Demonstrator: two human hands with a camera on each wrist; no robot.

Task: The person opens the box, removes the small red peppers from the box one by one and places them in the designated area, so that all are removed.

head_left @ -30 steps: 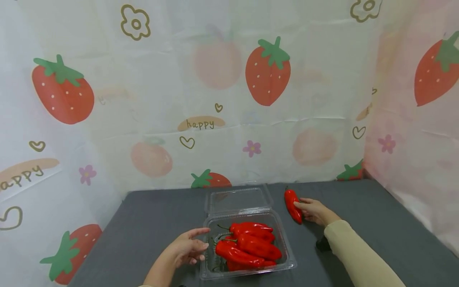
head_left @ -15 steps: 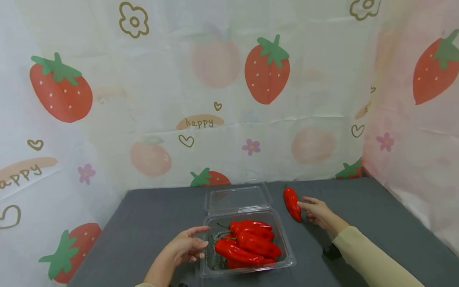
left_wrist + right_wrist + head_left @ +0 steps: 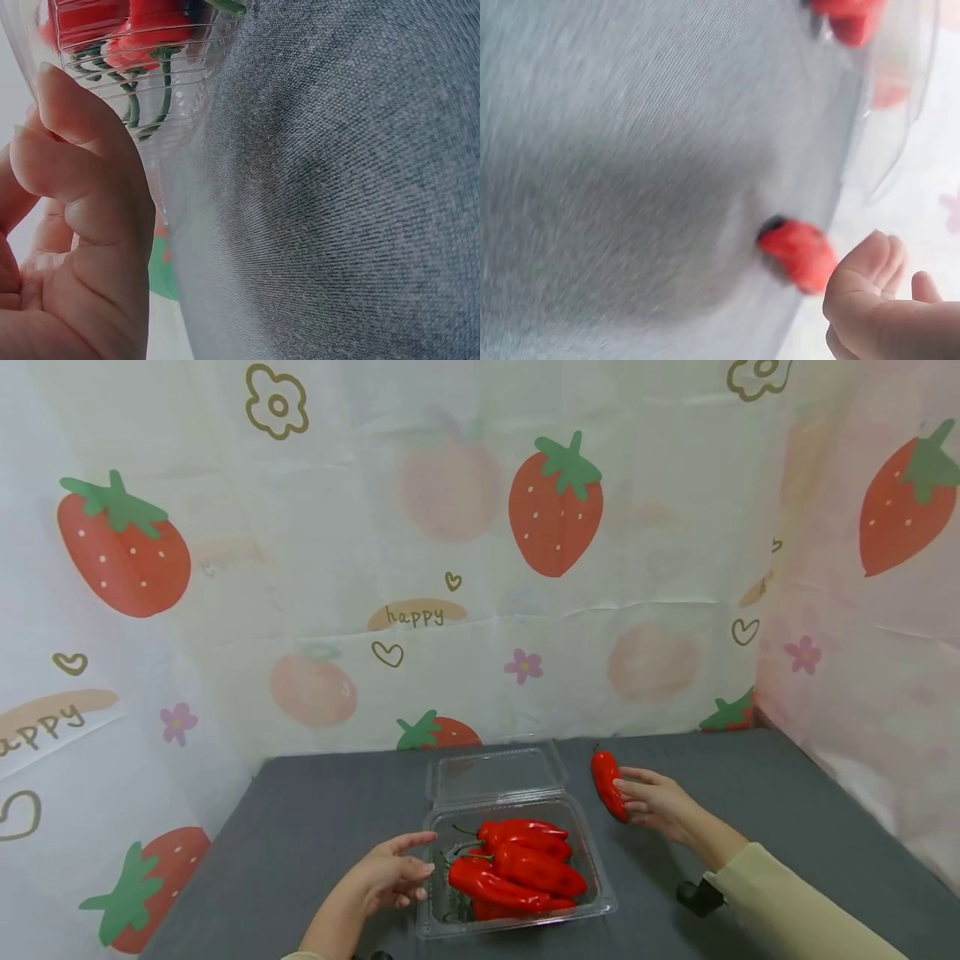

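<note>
A single red pepper [image 3: 608, 785] lies on the grey cloth right of the open lid. My right hand [image 3: 660, 806] is beside it with loosely bent fingers, and its fingertips overlap the pepper's right edge in the head view. The right wrist view has that hand [image 3: 881, 300] apart from the blurred pepper [image 3: 799, 251], gripping nothing. Several red peppers [image 3: 536, 868] with green stems are piled in a clear plastic clamshell box [image 3: 600, 893]. My left hand [image 3: 390, 872] is at the box's left wall, fingers relaxed and holding nothing.
The box's clear lid [image 3: 495, 777] is folded back toward the rear of the table. Grey cloth [image 3: 322, 810] covers the tabletop. A printed strawberry curtain [image 3: 465, 527] rises behind it and along both sides. A black wrist device [image 3: 699, 897] sits under the right sleeve.
My right hand held the lone pepper a second ago; its fingers have since come off it and the arm has drawn slightly right. The pepper stays on the cloth. My left hand has hardly moved.
</note>
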